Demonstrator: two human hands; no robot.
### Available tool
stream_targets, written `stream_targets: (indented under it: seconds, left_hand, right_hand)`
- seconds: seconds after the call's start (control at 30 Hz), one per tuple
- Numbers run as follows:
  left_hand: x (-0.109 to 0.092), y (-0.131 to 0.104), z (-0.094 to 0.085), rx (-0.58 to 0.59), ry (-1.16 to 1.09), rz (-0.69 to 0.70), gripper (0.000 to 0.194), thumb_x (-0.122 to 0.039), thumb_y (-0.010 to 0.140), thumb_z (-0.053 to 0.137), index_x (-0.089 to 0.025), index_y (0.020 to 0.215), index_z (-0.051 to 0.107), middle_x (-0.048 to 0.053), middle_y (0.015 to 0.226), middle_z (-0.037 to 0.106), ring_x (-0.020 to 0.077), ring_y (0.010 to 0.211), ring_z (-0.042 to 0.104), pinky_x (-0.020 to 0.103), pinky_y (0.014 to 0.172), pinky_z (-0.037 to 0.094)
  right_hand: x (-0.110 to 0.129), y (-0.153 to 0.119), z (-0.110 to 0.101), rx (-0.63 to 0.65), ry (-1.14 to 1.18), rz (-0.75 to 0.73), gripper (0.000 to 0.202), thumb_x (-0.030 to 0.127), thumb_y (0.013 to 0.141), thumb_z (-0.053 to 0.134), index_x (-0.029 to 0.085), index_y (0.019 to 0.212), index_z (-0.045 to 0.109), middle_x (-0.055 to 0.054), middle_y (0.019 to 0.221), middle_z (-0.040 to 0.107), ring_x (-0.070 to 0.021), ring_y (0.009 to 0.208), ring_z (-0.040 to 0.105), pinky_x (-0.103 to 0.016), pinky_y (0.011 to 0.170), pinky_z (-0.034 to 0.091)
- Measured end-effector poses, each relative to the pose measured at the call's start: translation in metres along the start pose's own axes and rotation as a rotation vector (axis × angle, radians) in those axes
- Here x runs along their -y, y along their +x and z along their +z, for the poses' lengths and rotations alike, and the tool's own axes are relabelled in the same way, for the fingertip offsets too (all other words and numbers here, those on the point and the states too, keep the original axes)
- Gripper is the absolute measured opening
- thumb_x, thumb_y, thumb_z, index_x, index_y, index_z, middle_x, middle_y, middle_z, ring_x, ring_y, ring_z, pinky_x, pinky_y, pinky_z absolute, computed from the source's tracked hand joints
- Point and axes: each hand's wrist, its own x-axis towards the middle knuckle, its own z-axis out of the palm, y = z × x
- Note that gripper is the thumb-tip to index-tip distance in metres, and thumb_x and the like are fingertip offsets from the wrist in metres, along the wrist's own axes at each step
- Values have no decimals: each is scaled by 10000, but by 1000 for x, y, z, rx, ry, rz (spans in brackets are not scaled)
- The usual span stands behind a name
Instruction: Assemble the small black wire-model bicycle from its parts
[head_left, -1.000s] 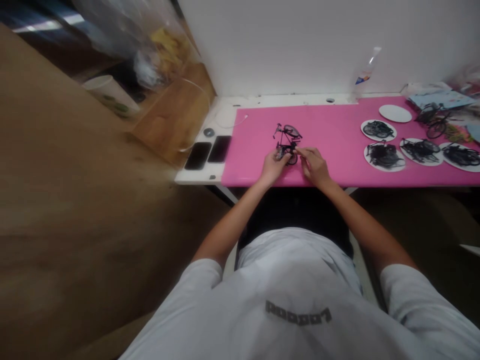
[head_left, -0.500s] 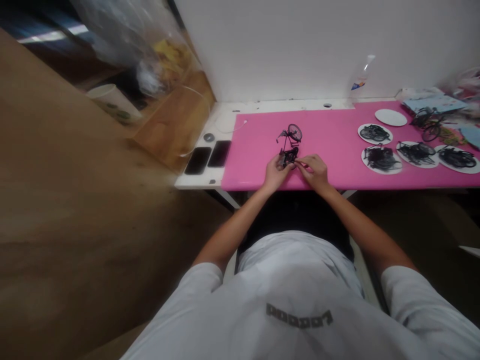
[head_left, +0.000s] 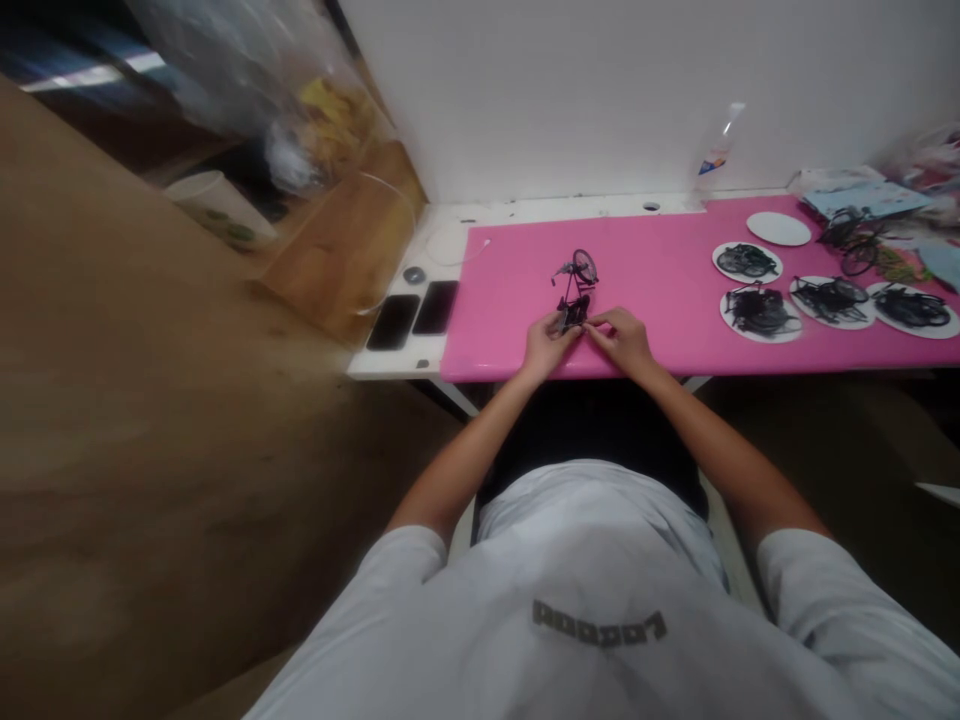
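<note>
A small black model bicycle (head_left: 574, 290) lies over the pink table cover near the front edge, its front wheel and handlebar pointing away from me. My left hand (head_left: 547, 345) is closed round the rear end of the bicycle, from the left side. From the right, my right hand (head_left: 624, 341) has thumb and fingertips pinched together against the rear part. Whether a tiny piece sits in that pinch is too small to make out. My fingers partly hide the rear wheel.
Several white plates with black bicycle parts (head_left: 761, 313) stand on the pink cover (head_left: 645, 260) at the right. Behind them are a bare white plate (head_left: 778, 229) and another model bicycle (head_left: 855, 240). Two dark phones (head_left: 394, 322) and a cable lie at the left end.
The whole view has shifted slightly. The bicycle stays in my left hand, and my right fingertips remain pinched at its rear, with only a small shift.
</note>
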Motion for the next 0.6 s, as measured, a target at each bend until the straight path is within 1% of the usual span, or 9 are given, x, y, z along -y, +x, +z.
stream_targets:
  seconds: [0.1,0.27,0.4,0.6]
  left_hand:
    - [2,-1,0,2,21,11,294,-179,828,868,-148,1107,782,128,1197,845,228,1120,813,476,1159,601]
    - [6,-2,1,-4,10,47,287,-178,841,846,-156,1124,800,119,1234,847,227,1178,806,469,1205,577]
    - [8,-2,1,18,-19,73,275,-187,843,845,-156,1114,810,119,1240,849,225,1158,814,486,1227,562]
    - [4,-4,3,-3,28,58,262,-223,836,872,-173,1088,825,102,1196,857,231,1162,804,491,1202,577]
  right_hand:
    - [-2,-1,2,10,-9,13,180,392,1002,744,243,994,845,-100,1005,852,-269,927,752,-433,876,617]
    - [-6,-2,4,-8,-23,34,181,405,995,750,249,940,824,-90,973,841,-256,868,734,-414,830,616]
    - [-6,-3,5,-5,-50,23,203,410,1007,738,240,930,818,-95,954,834,-255,863,729,-407,828,605]
    - [-4,-3,2,6,-34,19,208,418,1018,732,244,955,826,-100,981,836,-255,859,727,-414,836,606]
